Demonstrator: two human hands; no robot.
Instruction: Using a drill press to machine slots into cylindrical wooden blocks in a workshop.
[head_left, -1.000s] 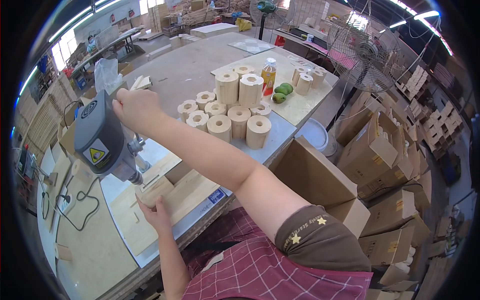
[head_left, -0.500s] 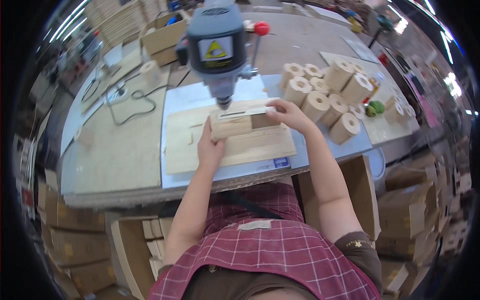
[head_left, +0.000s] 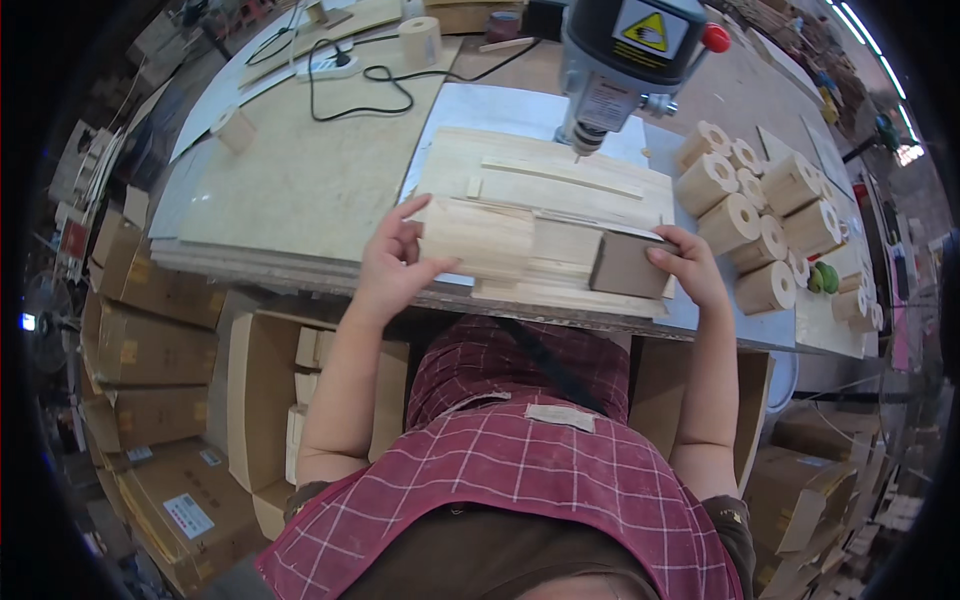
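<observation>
My left hand point(head_left: 392, 262) grips the left end of a pale wooden cylinder point(head_left: 482, 236), thumb at the near side and fingers at the far side. The cylinder lies sideways near the table's front edge. My right hand point(head_left: 694, 268) holds a flat grey-brown rectangular piece point(head_left: 630, 266) by its right edge, apart from the cylinder. Beneath both lies a wooden board point(head_left: 455, 160) with thin strips point(head_left: 560, 178) on it. A drill press point(head_left: 600, 95) stands just beyond, its bit above the board's far part.
Several wooden cylinders with round end holes point(head_left: 768, 288) stand at the right, near small green objects point(head_left: 824, 278). A power strip point(head_left: 328, 66) with a black cable lies at the far left. Cardboard boxes point(head_left: 160, 345) stand below the table on both sides.
The cylinder has come nearer to me, away from the drill. My right hand has drawn the grey-brown piece off to the right of it. The view has shifted left.
</observation>
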